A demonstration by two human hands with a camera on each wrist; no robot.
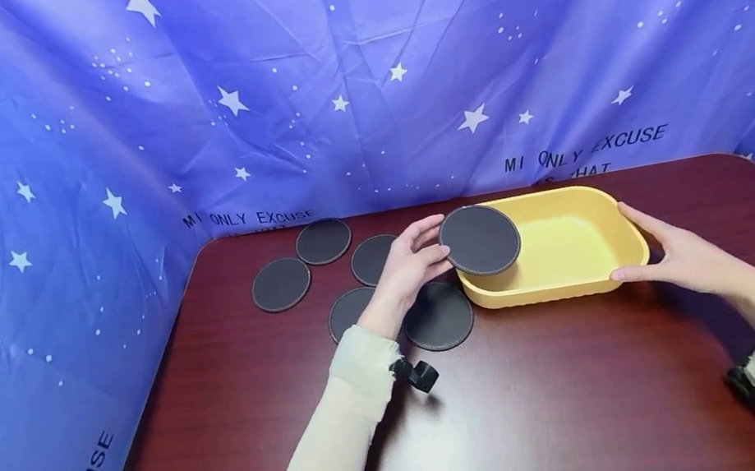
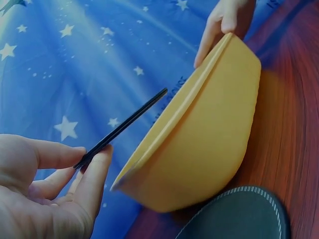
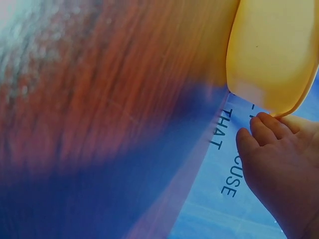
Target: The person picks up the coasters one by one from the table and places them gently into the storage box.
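My left hand (image 1: 409,268) pinches a round black coaster (image 1: 481,240) with a stitched edge between thumb and fingers. It hovers tilted over the left end of a yellow oblong basin (image 1: 559,247); in the left wrist view the held coaster (image 2: 124,124) appears edge-on. On the right, my right hand (image 1: 685,259) grips the basin's end, its thumb on the near rim and its fingers farther back. In the right wrist view the fingers (image 3: 269,132) meet the basin's edge. Another black coaster (image 1: 439,317) lies flat beside the basin, below my left hand.
More black coasters lie to the left on the dark red table (image 1: 527,410), including one at the back (image 1: 323,241) and one at far left (image 1: 281,285). Two are partly covered by my left hand and wrist. A blue star-patterned cloth (image 1: 334,68) hangs behind the table.
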